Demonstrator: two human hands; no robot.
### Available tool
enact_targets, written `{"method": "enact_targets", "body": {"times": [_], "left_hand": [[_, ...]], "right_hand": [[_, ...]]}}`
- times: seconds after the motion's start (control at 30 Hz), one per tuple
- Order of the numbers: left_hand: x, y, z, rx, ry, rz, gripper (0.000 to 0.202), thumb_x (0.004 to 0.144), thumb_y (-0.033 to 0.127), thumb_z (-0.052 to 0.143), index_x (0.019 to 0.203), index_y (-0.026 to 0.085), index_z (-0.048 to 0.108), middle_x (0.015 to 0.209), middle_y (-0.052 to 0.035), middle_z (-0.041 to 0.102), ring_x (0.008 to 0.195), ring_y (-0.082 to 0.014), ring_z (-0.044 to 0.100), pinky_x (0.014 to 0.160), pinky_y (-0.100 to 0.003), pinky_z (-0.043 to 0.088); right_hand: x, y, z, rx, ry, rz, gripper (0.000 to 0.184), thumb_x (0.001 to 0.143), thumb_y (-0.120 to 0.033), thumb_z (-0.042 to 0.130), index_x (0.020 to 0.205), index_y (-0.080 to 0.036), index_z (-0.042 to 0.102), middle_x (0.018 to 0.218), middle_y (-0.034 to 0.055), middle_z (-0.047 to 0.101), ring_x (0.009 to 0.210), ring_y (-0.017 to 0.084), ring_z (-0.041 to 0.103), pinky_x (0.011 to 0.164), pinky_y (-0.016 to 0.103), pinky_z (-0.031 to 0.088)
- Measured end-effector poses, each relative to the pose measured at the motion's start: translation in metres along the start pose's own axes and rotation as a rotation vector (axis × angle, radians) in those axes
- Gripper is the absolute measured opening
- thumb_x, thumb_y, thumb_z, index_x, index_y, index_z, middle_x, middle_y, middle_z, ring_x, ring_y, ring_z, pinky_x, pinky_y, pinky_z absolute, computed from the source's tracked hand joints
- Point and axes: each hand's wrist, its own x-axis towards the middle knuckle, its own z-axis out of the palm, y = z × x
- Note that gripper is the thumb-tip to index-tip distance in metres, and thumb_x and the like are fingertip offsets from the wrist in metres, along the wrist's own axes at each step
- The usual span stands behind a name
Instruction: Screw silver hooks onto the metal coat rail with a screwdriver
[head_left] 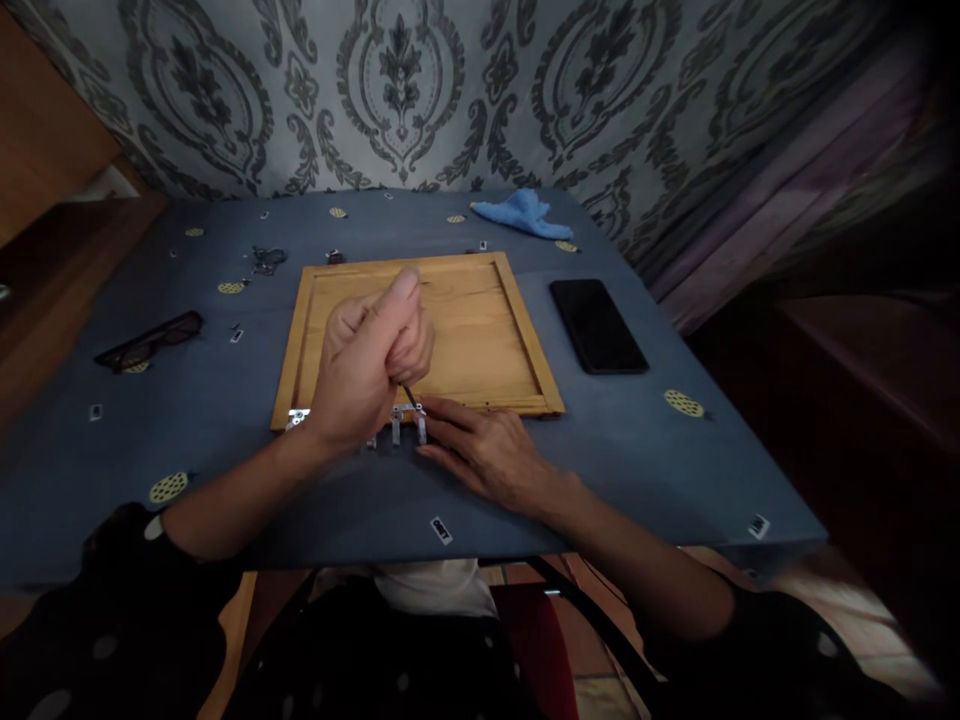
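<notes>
A framed wooden panel (465, 330) lies flat on the table. Along its near edge runs a silver metal hook rack (396, 430) with downward prongs, partly hidden by my left forearm. My left hand (379, 345) is closed in a fist above that edge, thumb on top, round a screwdriver; its handle is hidden. The thin dark screwdriver shaft (409, 396) slants down to the rack near its right end. My right hand (491, 450) lies low beside this end, its fingertips against the rack and its last prong; the thumb is hidden.
A black phone (598, 326) lies right of the panel, and a blue cloth (523, 212) behind it. Dark glasses (150, 340) rest at the left, near a small heap of metal bits (268, 260). The blue tablecloth (600, 480) reaches the near edge; a patterned wall covering (465, 90) stands behind.
</notes>
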Motion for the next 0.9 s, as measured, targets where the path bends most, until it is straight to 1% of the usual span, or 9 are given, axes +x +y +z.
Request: {"method": "enact_targets", "body": {"times": [0.2,0.4,0.57,0.63,0.7,0.77,0.83,0.9], "left_hand": [[0.000,-0.005,0.002,-0.028,-0.023,-0.018,0.069,0.088,0.055,0.066,0.046,0.018,0.027,0.041,0.0073,0.020,0.037,-0.0035,0.020,0.040,-0.024,0.017],[0.000,-0.010,-0.001,-0.032,-0.016,-0.024,0.066,0.088,0.051,0.067,0.047,0.018,0.027,0.041,0.0072,0.021,0.038,-0.0041,0.021,0.041,-0.024,0.018],[0.000,-0.015,-0.007,0.028,-0.083,0.009,0.063,0.094,0.051,0.059,0.050,0.019,0.029,0.043,0.0070,0.022,0.040,-0.0055,0.022,0.042,-0.025,0.021],[-0.001,-0.013,-0.010,0.062,-0.112,0.004,0.057,0.095,0.048,0.059,0.052,0.019,0.035,0.046,0.0060,0.029,0.043,-0.0067,0.028,0.046,-0.026,0.025],[-0.001,-0.007,-0.014,0.228,-0.182,0.013,0.049,0.098,0.044,0.054,0.058,0.018,0.044,0.055,0.0031,0.040,0.052,-0.0092,0.039,0.053,-0.027,0.032],[-0.002,0.002,-0.016,0.519,-0.264,0.067,0.039,0.101,0.038,0.048,0.067,0.018,0.049,0.066,0.0003,0.048,0.065,-0.0122,0.047,0.064,-0.029,0.037],[0.000,0.013,-0.016,0.821,-0.318,0.145,0.031,0.100,0.034,0.045,0.073,0.019,0.047,0.072,-0.0003,0.049,0.070,-0.0137,0.047,0.070,-0.031,0.036],[0.002,0.020,-0.016,1.000,-0.335,0.189,0.026,0.098,0.032,0.045,0.075,0.020,0.045,0.071,0.0011,0.048,0.067,-0.0135,0.044,0.068,-0.031,0.032]], "right_hand": [[0.001,0.000,0.000,-0.023,0.024,-0.005,0.038,0.107,-0.042,0.046,0.121,-0.018,0.071,0.131,0.0102,0.071,0.089,0.022,0.076,0.065,0.030,0.057],[0.001,0.001,-0.001,-0.021,0.009,-0.017,0.039,0.107,-0.042,0.045,0.123,-0.017,0.071,0.131,0.0125,0.070,0.094,0.021,0.075,0.071,0.031,0.059],[0.000,0.001,0.000,-0.014,0.013,-0.015,0.038,0.107,-0.041,0.046,0.122,-0.017,0.071,0.132,0.0122,0.069,0.096,0.022,0.075,0.073,0.031,0.060],[-0.001,0.001,0.001,-0.002,0.019,-0.013,0.037,0.107,-0.040,0.047,0.124,-0.018,0.071,0.133,0.0122,0.069,0.098,0.022,0.074,0.075,0.032,0.060],[-0.001,0.001,0.002,0.012,0.029,-0.011,0.038,0.107,-0.040,0.046,0.125,-0.017,0.071,0.133,0.0123,0.069,0.098,0.023,0.074,0.075,0.034,0.060],[-0.001,0.002,0.002,0.025,0.031,-0.010,0.039,0.107,-0.040,0.045,0.125,-0.016,0.071,0.132,0.0122,0.069,0.097,0.024,0.074,0.073,0.035,0.060],[-0.001,0.002,0.002,0.031,0.022,-0.010,0.039,0.108,-0.039,0.044,0.125,-0.017,0.071,0.132,0.0119,0.070,0.096,0.023,0.074,0.073,0.035,0.059],[-0.001,0.002,0.001,0.037,0.021,-0.013,0.039,0.108,-0.039,0.044,0.125,-0.016,0.071,0.132,0.0118,0.070,0.097,0.023,0.074,0.074,0.034,0.060]]}}
